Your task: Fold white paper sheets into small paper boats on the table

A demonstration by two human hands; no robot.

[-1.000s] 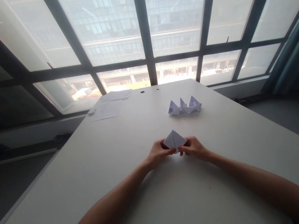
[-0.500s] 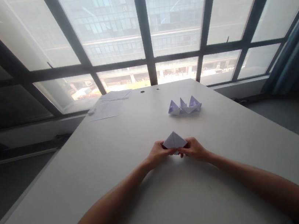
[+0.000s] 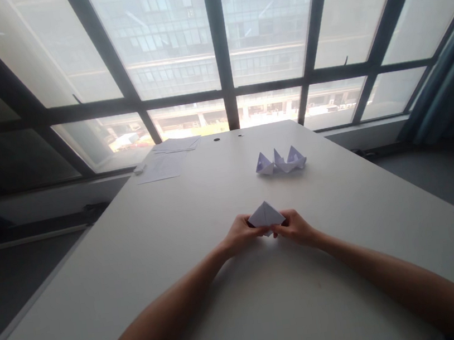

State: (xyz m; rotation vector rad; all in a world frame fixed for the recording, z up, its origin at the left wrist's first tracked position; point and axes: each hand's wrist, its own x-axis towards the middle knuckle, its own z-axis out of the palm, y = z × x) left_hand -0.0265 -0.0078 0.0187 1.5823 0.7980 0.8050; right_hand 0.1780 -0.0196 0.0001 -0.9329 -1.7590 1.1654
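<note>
Folded paper [image 3: 266, 215] dipped slightly, hands [image 3: 239, 234] [image 3: 297, 226] closed — pinching its sides

Daylight fills tall dark-framed windows [image 3: 172, 37] beyond the white bench [image 3: 137, 250]; at far right, a blue curtain [image 3: 437, 87] hangs beside dark floor [image 3: 426, 178].

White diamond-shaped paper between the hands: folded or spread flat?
Folded. The white diamond-shaped paper shows a pointed top, straight slanted edges and a centre line; inner layers can't be made out.
</note>
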